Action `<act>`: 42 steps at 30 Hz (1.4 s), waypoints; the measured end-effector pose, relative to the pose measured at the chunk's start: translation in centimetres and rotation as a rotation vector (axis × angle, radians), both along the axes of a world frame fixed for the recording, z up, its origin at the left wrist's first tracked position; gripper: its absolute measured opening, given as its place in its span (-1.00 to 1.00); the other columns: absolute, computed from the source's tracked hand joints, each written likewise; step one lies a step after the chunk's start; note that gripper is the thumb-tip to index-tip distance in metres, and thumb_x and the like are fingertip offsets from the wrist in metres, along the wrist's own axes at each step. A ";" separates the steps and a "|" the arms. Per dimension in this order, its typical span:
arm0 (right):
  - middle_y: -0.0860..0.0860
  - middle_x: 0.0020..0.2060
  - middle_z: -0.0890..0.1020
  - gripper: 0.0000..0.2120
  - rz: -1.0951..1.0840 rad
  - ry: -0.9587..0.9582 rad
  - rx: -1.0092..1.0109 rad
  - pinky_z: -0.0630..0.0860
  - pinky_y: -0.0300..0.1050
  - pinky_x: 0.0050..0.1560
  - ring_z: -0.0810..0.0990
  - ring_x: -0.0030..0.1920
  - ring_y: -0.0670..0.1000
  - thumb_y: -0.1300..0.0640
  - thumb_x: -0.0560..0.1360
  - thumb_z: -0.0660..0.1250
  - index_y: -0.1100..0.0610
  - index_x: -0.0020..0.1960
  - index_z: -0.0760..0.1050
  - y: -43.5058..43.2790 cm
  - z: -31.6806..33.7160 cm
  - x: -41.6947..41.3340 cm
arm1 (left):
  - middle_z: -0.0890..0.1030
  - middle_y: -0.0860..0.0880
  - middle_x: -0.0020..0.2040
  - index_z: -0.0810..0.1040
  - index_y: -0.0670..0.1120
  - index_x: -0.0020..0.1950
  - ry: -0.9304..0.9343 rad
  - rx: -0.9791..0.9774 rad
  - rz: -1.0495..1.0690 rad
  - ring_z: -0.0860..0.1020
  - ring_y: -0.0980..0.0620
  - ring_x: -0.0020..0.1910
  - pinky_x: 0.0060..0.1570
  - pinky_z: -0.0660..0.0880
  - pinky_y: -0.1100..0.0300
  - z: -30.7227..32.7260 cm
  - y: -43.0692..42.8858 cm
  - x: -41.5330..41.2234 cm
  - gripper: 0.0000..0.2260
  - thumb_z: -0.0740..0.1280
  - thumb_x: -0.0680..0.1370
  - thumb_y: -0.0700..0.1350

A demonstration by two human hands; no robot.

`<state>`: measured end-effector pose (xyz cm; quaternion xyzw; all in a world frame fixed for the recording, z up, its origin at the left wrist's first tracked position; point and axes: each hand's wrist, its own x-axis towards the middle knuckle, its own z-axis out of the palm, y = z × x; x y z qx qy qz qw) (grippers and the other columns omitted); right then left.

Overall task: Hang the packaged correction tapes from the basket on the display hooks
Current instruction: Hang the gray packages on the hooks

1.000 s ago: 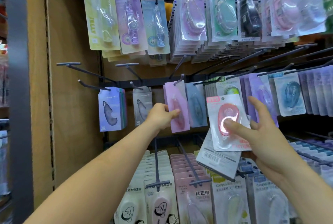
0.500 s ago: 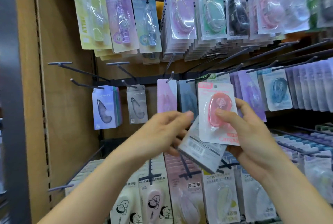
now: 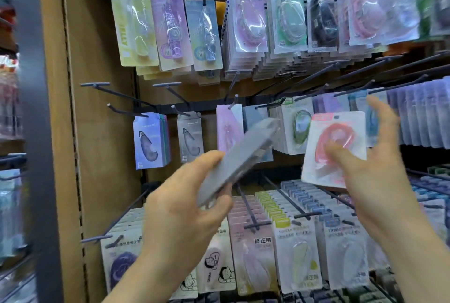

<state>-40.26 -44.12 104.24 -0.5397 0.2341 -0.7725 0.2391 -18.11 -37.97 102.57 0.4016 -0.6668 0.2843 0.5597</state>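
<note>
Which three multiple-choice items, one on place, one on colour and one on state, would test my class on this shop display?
1. Where is the red tape pack?
A. on a top hook
B. in the right hand
C. in a basket

2. What colour is the leftmost PLUS pack?
A. black
B. red
C. yellow

3. What is the left hand doing?
A. gripping a grey pack
B. hanging open and empty
C. pushing a hook

Answers:
1 B: its thumb lies on the pack's front, with its fingers behind.
2 C: the card under the blue header is yellow.
3 A: its fingers curl round the pack's lower end.
</note>
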 end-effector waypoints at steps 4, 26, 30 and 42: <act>-0.04 0.01 0.72 -0.75 0.406 0.085 0.108 0.58 -0.14 0.13 0.67 0.07 -0.07 0.11 0.61 0.25 0.02 -0.05 0.72 1.9 -1.2 2.7 | 0.59 -0.10 -0.10 0.55 0.02 0.27 -0.341 -0.458 0.399 0.48 -0.10 -0.14 -0.22 0.38 0.03 -0.2 -0.7 -0.6 -0.70 0.38 0.54 -0.14; 0.08 0.01 0.73 -0.74 0.741 0.390 0.032 0.58 -0.29 -0.07 0.71 0.04 0.01 0.14 0.49 0.36 0.12 0.15 0.64 1.8 -1.9 6.2 | 0.69 -0.21 -0.16 0.70 -0.22 -0.09 0.680 0.567 -0.715 0.63 -0.12 -0.20 -0.10 0.57 0.01 3.5 0.0 0.2 -0.76 0.52 0.36 -0.08; 0.04 -0.03 0.74 -0.78 0.653 0.420 0.048 0.53 -0.36 -0.10 0.69 -0.03 -0.14 0.04 0.43 0.50 0.12 0.03 0.69 1.4 -2.0 7.4 | 0.69 -0.18 -0.22 0.72 -0.14 -0.18 0.769 0.489 -0.677 0.63 -0.08 -0.26 -0.16 0.58 0.02 4.5 -0.3 1.1 -0.91 0.44 0.46 -0.15; -0.07 -0.12 0.74 -0.67 0.557 0.427 0.127 0.55 -0.29 0.01 0.67 -0.03 -0.14 -0.10 0.54 0.34 0.15 -0.07 0.70 -0.2 0.4 12.9 | 0.70 -0.11 -0.15 0.69 -0.09 -0.11 0.844 0.298 -0.480 0.66 -0.03 -0.21 -0.19 0.63 0.07 11.1 -4.4 6.3 -0.95 0.43 0.51 -0.19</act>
